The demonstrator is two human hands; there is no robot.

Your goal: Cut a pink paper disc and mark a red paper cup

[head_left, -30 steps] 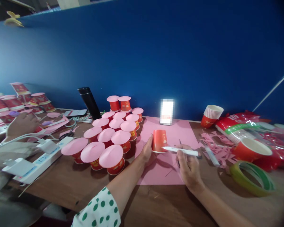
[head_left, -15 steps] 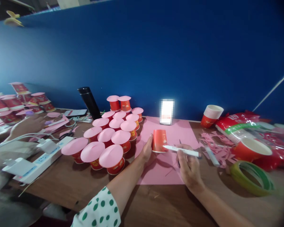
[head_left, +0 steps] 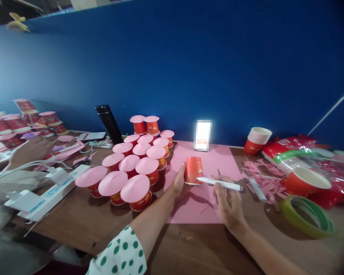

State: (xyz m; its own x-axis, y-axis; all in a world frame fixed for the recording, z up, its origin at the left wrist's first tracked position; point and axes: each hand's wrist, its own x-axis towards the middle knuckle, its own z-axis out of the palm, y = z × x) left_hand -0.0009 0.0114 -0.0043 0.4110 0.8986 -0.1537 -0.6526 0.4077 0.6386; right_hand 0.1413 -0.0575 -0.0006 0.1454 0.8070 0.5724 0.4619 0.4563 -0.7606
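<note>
An upside-down red paper cup [head_left: 193, 168] with a small printed pattern stands out over a sheet of pink paper [head_left: 215, 152]. Its left side is in the grip of my left hand [head_left: 178, 181]; whether the rim touches the sheet I cannot tell. My right hand [head_left: 229, 204] is closed on a white pen [head_left: 219, 183], whose tip meets the lower right of the cup. A thin dark pointed tool [head_left: 218, 172] also sticks up from the right hand, its kind mostly hidden. A curved outline shows on the paper beneath.
Several upturned red cups [head_left: 139, 200] topped with pink discs stand left. Beyond are a power strip [head_left: 50, 194], a black flask [head_left: 109, 124] and another person's hand [head_left: 31, 151]. A lit phone [head_left: 202, 135] leans behind; cup stack [head_left: 256, 140], paper scraps [head_left: 263, 173] and tape roll [head_left: 306, 216] lie right.
The view has shifted very slightly. The pen tip has slid a little left and down along the cup's lower side; both hands keep their hold.
</note>
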